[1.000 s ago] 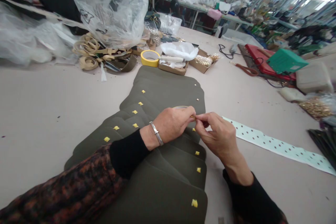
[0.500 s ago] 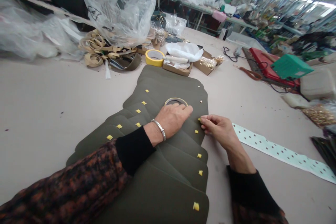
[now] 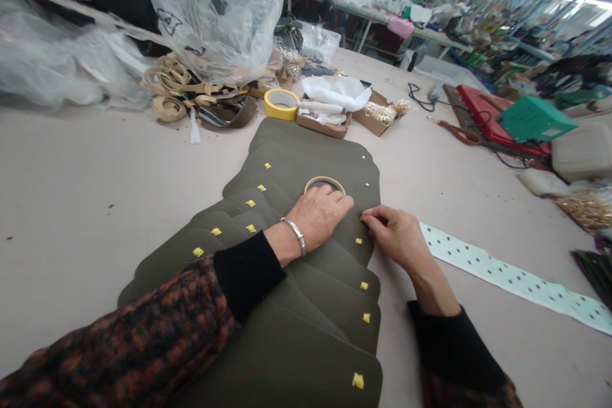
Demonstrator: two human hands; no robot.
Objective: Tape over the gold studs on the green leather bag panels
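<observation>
Dark olive, scallop-edged panels [image 3: 306, 140] lie overlapped in a stack down the table. My left hand [image 3: 321, 213] is closed on a thin roll of yellow tape [image 3: 325, 180] above the panels; its fingertips are hidden. At the stack's right edge, my right hand [image 3: 394, 229] pinches a small bit of yellow tape [image 3: 362, 217] against a panel. Small yellow tape pieces, such as this tape square [image 3: 364, 285], run down both sides of the panels. Two small metal studs show near the upper right corner, one being this stud [image 3: 367, 185].
Behind the panels stand a thicker yellow tape roll [image 3: 281, 104] and small cardboard boxes [image 3: 377, 115]. Tan straps [image 3: 172, 80] and clear plastic bags [image 3: 220, 13] lie at the back left. A dotted pale strip [image 3: 497, 268] and a green box [image 3: 535, 120] are to the right.
My right hand has shifted slightly left, with its fingertips further over the panel edge. My left hand and the tape roll have moved slightly right.
</observation>
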